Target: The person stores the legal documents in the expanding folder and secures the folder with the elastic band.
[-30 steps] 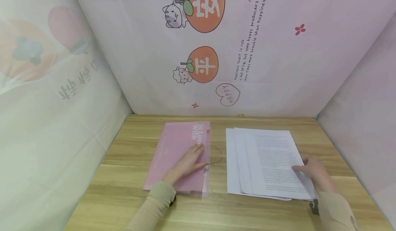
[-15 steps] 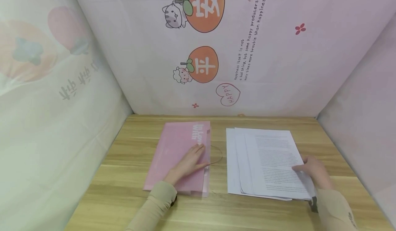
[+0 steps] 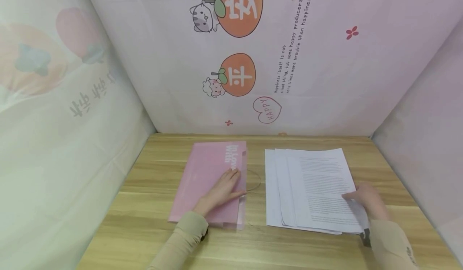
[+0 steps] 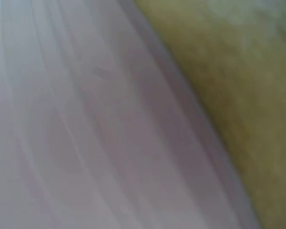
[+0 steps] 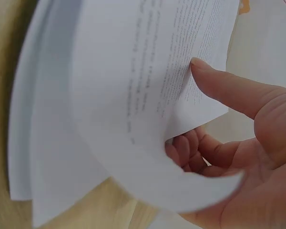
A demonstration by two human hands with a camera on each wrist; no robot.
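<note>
My left hand (image 3: 220,188) lies flat on a pink plastic folder (image 3: 195,177), its fingers straight near the folder's right side. The left wrist view holds only a blurred close-up of the pink folder (image 4: 119,138). To the right, a stack of white papers (image 3: 282,189) lies slightly fanned. My right hand (image 3: 368,199) grips the printed top sheet (image 3: 322,181) by its right edge, thumb on top and fingers underneath. In the right wrist view that printed sheet (image 5: 119,95) bows up, apart from the sheets below, and its near corner curls against the palm.
A thin elastic loop (image 3: 259,180) sticks out from the folder's right edge onto the wooden table (image 3: 231,250). Printed white cloth walls (image 3: 318,101) enclose the table at the back and on both sides.
The printed sheet's far right corner has lifted slightly, with my right hand still at its edge. My left hand stays in place on the folder.
</note>
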